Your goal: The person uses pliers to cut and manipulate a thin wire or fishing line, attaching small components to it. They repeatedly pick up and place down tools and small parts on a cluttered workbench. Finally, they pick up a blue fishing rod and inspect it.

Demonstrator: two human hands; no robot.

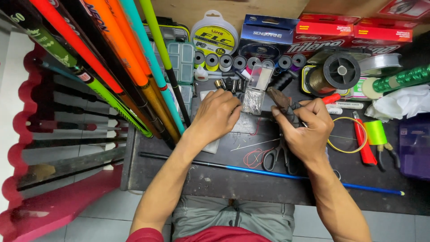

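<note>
My right hand (309, 127) clamps the stiff pliers (283, 104) by their handles; my left hand (216, 114) rests curled mid-tabletop (188, 175), apparently holding nothing.

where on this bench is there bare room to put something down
Bare tabletop lies along the near edge, below the blue rod, and left of the scissors. The back is crowded with spools; pliers fill the right.

- The single head-worn view looks steeply down from above the person's lap, close over the dark worktable (188, 175).
- It faces forward toward 12 o'clock, where boxes (340, 33) line the table's far edge.
</note>
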